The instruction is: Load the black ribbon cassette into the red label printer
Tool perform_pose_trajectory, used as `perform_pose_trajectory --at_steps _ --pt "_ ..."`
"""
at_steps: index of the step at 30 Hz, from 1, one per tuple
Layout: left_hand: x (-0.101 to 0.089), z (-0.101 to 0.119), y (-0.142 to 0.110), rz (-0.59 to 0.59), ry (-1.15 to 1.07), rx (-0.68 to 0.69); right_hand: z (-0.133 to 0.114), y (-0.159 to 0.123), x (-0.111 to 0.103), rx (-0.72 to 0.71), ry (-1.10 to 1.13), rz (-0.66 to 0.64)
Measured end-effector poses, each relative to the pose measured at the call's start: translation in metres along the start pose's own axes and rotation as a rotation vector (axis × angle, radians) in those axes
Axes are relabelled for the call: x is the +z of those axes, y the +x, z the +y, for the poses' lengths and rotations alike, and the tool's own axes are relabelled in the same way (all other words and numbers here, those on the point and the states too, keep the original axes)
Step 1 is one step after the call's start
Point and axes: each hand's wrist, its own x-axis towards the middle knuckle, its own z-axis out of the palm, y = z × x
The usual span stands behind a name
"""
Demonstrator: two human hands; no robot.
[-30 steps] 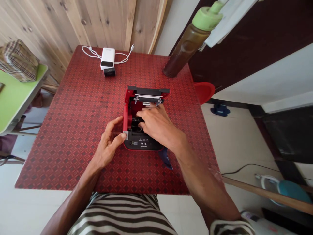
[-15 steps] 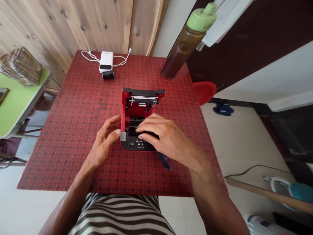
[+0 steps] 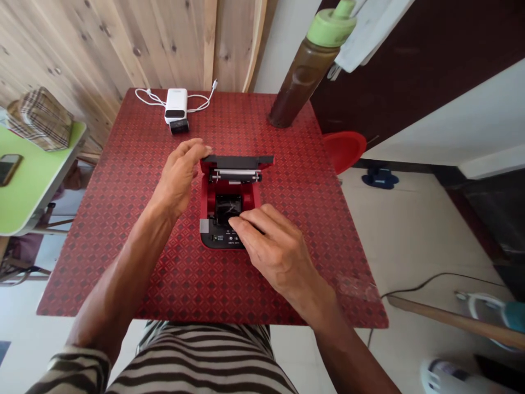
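A small red and black printer (image 3: 229, 205) sits in the middle of the red patterned table (image 3: 135, 219) with its black lid (image 3: 238, 161) raised at the back. My left hand (image 3: 178, 175) reaches over the printer's left side, fingers curved and apart, fingertips at the lid's left corner. My right hand (image 3: 273, 249) rests on the printer's front right, fingers lying over the black control panel beside the open compartment. Neither hand holds anything.
A white power bank (image 3: 175, 105) with a white cable and a small black device (image 3: 179, 126) lie at the table's far side. A brown bottle with a green cap (image 3: 305, 68) stands far right. A green side table (image 3: 24, 175) with a phone is left.
My left hand moved from the printer's front left corner up to the lid's left corner. My right hand drew back out of the compartment onto the front panel.
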Motion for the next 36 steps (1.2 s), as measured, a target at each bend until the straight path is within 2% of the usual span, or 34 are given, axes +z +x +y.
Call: perform_pose_trajectory --at_steps 6,11,16,23,30,33,36 --pt "-0.023 -0.022 -0.053 -0.063 0.000 -0.106 -0.009 -0.008 0.002 -0.045 -0.172 0.097" --pt "-0.034 -0.045 -0.079 -0.117 0.005 -0.172 -0.010 -0.013 0.004 0.020 -0.098 0.077" --pt "-0.036 -0.052 -0.084 -0.198 -0.080 -0.159 -0.010 -0.016 0.004 0.174 0.032 0.039" --pt "-0.035 -0.054 -0.087 -0.209 -0.101 -0.137 -0.013 -0.021 0.002 0.333 0.162 0.026" --pt "-0.033 -0.054 -0.087 -0.184 -0.075 -0.114 -0.012 -0.021 0.003 0.325 0.161 0.003" --pt "-0.033 -0.055 -0.090 -0.153 -0.071 -0.145 -0.013 -0.025 0.004 0.343 0.182 0.003" --pt "-0.038 -0.056 -0.100 -0.145 -0.087 -0.161 -0.016 -0.031 0.002 0.357 0.212 0.055"
